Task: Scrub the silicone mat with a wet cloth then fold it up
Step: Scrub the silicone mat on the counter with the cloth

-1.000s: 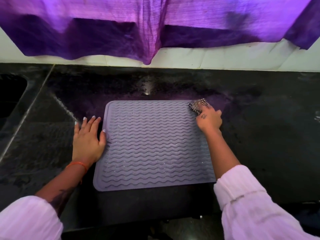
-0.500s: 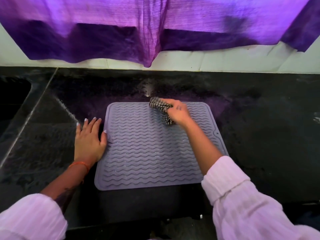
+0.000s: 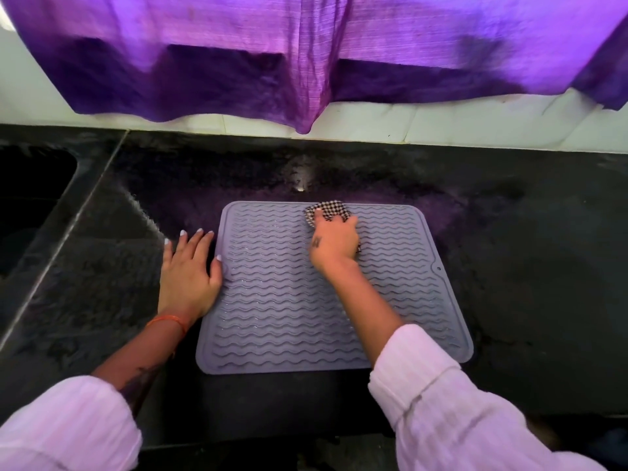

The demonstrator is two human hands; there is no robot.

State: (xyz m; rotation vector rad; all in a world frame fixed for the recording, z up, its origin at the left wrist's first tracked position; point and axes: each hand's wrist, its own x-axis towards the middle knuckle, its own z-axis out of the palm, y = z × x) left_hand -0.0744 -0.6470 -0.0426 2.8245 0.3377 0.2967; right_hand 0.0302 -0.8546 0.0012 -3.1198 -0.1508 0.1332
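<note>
A grey silicone mat (image 3: 278,311) with wavy ridges lies flat on the black countertop (image 3: 526,283). My right hand (image 3: 334,244) grips a bunched black-and-white checked cloth (image 3: 326,210) and presses it on the mat near the middle of its far edge. My left hand (image 3: 190,270) lies flat with fingers spread on the counter at the mat's left edge, its thumb touching the mat. Most of the cloth is hidden under my right hand.
A dark sink basin (image 3: 30,198) is set into the counter at the far left. A purple curtain (image 3: 306,56) hangs over the white tiled wall (image 3: 475,125) behind the counter. The counter's front edge runs just below the mat.
My right hand swept the cloth leftward from the mat's far right corner to the middle of the far edge, then shifted slightly right. My left hand stayed at the mat's left edge.
</note>
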